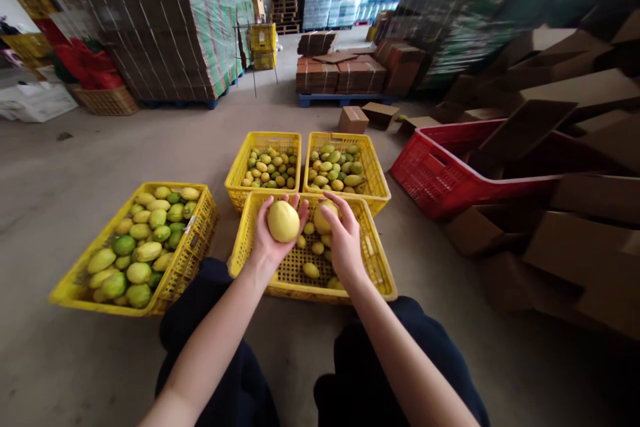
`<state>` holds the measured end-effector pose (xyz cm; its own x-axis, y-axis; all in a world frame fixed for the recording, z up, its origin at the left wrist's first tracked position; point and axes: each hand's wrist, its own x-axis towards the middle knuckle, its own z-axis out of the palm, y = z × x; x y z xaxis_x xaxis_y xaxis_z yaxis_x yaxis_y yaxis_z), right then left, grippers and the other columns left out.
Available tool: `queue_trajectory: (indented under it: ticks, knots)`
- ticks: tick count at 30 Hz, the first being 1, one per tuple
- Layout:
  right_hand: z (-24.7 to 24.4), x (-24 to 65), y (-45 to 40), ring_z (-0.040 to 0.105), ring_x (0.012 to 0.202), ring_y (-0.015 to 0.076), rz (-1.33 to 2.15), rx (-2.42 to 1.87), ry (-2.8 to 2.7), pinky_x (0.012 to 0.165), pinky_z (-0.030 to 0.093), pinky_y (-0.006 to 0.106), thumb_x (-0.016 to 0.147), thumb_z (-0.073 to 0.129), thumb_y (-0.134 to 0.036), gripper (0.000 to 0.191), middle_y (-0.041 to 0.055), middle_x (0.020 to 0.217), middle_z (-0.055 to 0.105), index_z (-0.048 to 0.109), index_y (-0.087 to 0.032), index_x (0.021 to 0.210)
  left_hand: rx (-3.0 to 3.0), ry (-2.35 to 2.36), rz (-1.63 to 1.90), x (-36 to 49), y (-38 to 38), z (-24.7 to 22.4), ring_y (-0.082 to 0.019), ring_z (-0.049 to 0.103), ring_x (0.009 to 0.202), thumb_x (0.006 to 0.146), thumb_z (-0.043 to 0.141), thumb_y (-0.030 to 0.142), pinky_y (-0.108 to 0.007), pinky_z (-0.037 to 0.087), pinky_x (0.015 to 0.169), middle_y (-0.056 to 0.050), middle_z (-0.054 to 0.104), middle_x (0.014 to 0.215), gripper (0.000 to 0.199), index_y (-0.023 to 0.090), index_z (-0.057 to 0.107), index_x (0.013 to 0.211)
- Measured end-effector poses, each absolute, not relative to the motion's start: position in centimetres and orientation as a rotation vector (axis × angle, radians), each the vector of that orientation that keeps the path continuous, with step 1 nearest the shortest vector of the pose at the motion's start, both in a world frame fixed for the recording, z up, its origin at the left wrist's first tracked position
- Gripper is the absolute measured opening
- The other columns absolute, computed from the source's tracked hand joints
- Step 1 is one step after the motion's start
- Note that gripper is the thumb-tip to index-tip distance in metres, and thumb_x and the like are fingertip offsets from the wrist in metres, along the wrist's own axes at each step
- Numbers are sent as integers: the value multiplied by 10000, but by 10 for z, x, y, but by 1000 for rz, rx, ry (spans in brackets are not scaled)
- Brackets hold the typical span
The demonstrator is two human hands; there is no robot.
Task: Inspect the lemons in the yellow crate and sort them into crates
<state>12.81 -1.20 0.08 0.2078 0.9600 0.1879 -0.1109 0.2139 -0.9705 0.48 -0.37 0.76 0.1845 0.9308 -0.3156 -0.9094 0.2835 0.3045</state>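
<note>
My left hand point(266, 243) is palm up, its fingers curled round a large yellow lemon point(283, 221). In my right hand point(346, 243) is a second yellow lemon point(323, 219), partly covered by the fingers and thumb. Both hands are above the near yellow crate point(379, 263), which stands between my knees. Several smaller lemons point(311, 270) lie on its perforated floor, mostly towards the right side. My right hand and forearm hide some of them.
Two yellow crates of green-yellow fruit point(270, 167) point(340, 170) adjoin the near crate's far side. Another full yellow crate point(213, 213) stands at left. To the right are a red crate point(425, 173) and piled cardboard boxes point(585, 240). Wrapped pallet stacks point(150, 20) stand behind.
</note>
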Motion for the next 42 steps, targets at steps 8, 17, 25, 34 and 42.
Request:
queue_trajectory:
  ticks: [8,17,25,34,42]
  knots:
    - [-7,112,-19,380,1275,331,424,-1016,-1789,1046,314,580,752,640,-483,490,126,1369,463,570,-246,1175,285,500,1284,20,-11,-2,-244,574,1117,713,500,385,-308,480,881,-80,668,1058,430,156,629,1053]
    - [-7,102,-28,430,1282,330,153,-796,-1996,1068,296,566,740,668,-371,547,130,1208,612,509,-204,1236,346,392,1202,14,-7,-15,-253,569,1119,778,472,470,-377,488,896,-100,632,1115,467,167,597,1110]
    - [-10,116,-30,601,1036,266,-34,-542,-2098,885,490,464,828,590,-264,447,110,1170,639,528,-246,1270,48,461,1246,6,-1,4,-122,639,745,868,525,372,-223,545,701,-24,635,792,210,180,602,832]
    - [6,130,-18,571,1045,240,387,-865,-1532,906,486,440,730,706,-219,520,67,1128,577,505,-277,1206,413,670,1710,-13,2,23,-92,562,604,866,435,319,-220,464,640,-5,575,624,360,164,567,569]
    - [-4,114,-30,594,910,204,812,-725,-1391,821,472,339,838,541,-444,293,39,982,637,634,-229,1015,1023,803,1835,3,-16,11,-138,505,652,874,349,440,-268,409,678,-13,522,640,426,189,560,601]
